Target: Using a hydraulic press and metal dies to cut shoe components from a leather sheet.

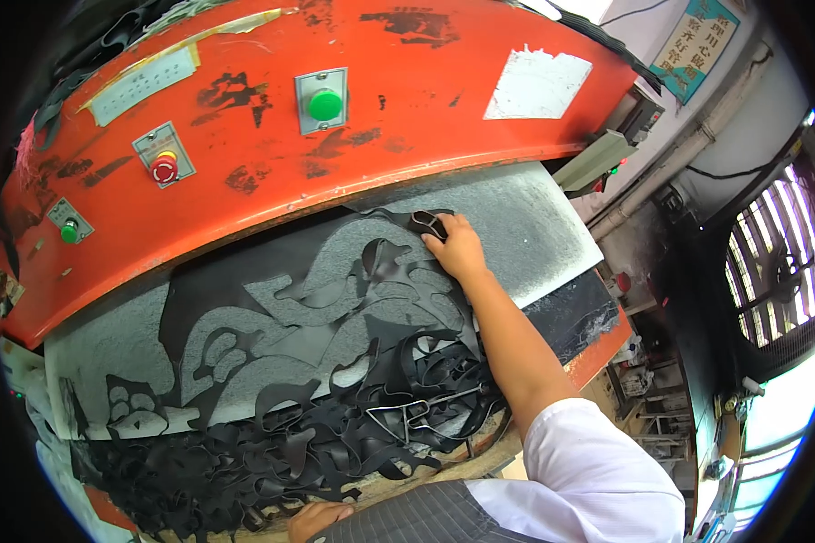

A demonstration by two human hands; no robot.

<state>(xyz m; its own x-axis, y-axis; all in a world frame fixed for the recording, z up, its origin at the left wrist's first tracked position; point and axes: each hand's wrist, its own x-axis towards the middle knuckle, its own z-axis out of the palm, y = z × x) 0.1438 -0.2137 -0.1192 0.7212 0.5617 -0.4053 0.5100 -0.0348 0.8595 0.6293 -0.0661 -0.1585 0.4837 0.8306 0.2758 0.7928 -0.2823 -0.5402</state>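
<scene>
Near the far edge of the pale cutting board (543, 208), my right hand (459, 246) is closed on a small cutting die (428, 224), a dark metal outline with crossbars. The die rests on a black sheet (235, 262), which looks like leather or a similar material. Curved shapes are cut out of the sheet, and the grey board shows through the gaps. At the bottom edge is my left hand (321, 519), near the front of the scrap pile; the striped apron partly hides it, and its grip does not show.
A tangled heap of black offcuts (272, 462) lies along the board's front. A larger metal frame (421, 414) sits on it. Above the board spans the red beam (407, 90) of a press, with a green button (325, 105) and a red emergency knob (164, 167).
</scene>
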